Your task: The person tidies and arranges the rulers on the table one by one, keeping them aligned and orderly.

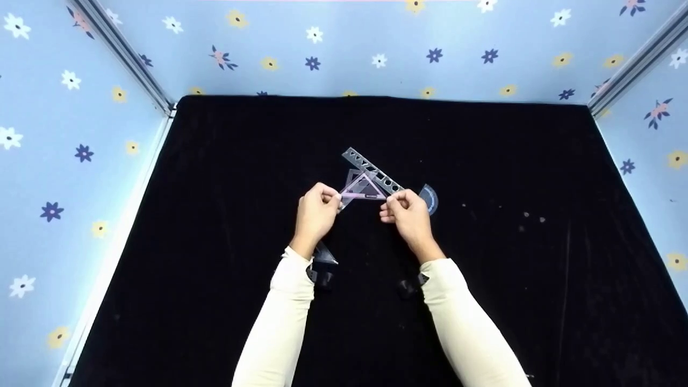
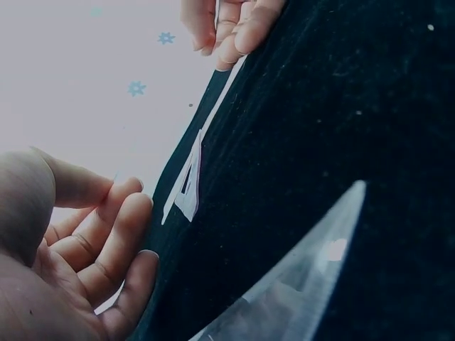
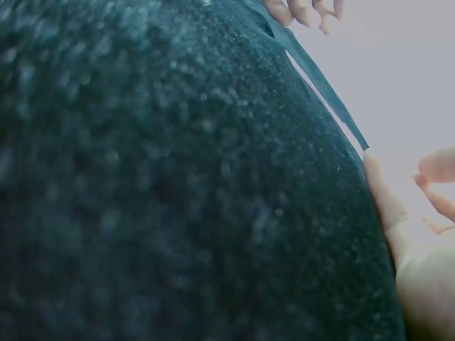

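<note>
Both hands hold a pink-tinted clear set square by its two lower corners, its peak pointing away from me. My left hand pinches the left corner between thumb and forefinger. At the right corner, my right hand pinches with thumb and forefinger, other fingers loosely bent. Behind the set square lie a clear ruler with cut-out shapes and another clear piece, partly covered. In the left wrist view, the left hand is close by and the right hand at the top.
A clear protractor lies just right of the right hand. Under the left wrist, another clear set square rests on the black cloth, partly hidden. Flower-patterned blue walls and metal posts stand around the table.
</note>
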Action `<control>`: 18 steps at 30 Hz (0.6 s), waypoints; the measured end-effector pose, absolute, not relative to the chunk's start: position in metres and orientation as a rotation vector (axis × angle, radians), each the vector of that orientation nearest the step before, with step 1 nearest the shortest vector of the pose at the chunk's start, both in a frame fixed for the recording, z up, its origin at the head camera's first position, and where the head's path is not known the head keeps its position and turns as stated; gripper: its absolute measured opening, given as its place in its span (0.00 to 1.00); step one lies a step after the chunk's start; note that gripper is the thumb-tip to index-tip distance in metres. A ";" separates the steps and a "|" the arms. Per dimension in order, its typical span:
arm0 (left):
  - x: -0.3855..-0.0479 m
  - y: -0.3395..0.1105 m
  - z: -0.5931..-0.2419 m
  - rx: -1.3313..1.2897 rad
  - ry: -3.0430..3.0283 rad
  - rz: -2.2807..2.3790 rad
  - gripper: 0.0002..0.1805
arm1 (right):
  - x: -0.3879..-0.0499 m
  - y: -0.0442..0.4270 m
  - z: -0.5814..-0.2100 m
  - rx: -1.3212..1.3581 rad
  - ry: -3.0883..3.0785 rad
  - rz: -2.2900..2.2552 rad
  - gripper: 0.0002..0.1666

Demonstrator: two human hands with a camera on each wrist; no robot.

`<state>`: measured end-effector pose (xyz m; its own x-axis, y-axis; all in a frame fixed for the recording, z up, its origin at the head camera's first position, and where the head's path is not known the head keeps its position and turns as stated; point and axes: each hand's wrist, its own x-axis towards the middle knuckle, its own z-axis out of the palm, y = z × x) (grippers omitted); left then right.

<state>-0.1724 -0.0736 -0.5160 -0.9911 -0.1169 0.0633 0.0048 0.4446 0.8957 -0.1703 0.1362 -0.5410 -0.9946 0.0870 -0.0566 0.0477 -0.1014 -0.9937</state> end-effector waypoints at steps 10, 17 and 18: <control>-0.166 -0.074 -0.524 0.067 -2.451 -1.677 0.03 | -0.168 0.140 -0.542 -0.108 -2.039 2.367 0.04; -0.160 -0.076 -0.527 -0.037 -2.478 -1.539 0.03 | -0.167 0.143 -0.542 -0.068 -2.005 2.412 0.06; -0.160 -0.076 -0.527 -0.062 -2.471 -1.536 0.03 | -0.167 0.144 -0.541 -0.059 -1.997 2.417 0.06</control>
